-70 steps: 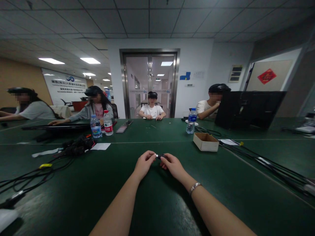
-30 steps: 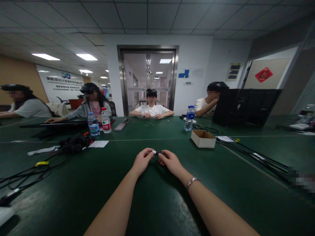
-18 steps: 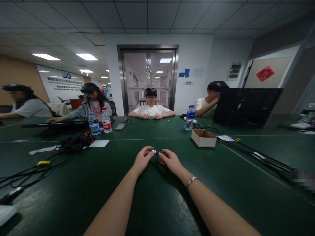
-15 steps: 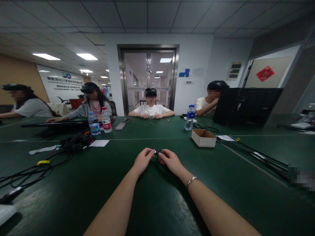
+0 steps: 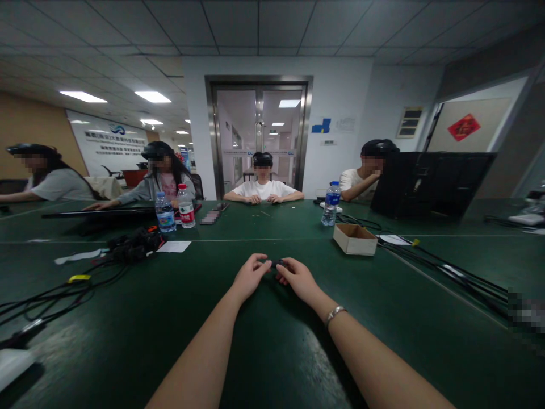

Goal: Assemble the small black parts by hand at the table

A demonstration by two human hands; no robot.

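A small dark object (image 5: 276, 263), slim and mostly covered by fingers, is held between my two hands just above the green table (image 5: 272, 329). My left hand (image 5: 250, 278) is closed with its thumb at the object's left end, the index finger arched a little above. With thumb and fingers closed, my right hand (image 5: 300, 279) grips the right end; a silvery band circles that wrist. The object's kind is too small and hidden to make out. Nearest to my hands is an open cardboard box (image 5: 361, 246), to the right and farther back.
Two water bottles (image 5: 165, 215) stand back left, another bottle (image 5: 331, 205) back right. Black cables (image 5: 55, 298) and dark gear (image 5: 134, 244) lie left; more cables (image 5: 451, 272) run right. A black monitor (image 5: 430, 184) stands beyond. Several people wearing headsets sit across the table.
My left index finger has lifted slightly off the dark object, and its shiny left end no longer shows. The whole view has shifted a little; my right hand keeps its grip.
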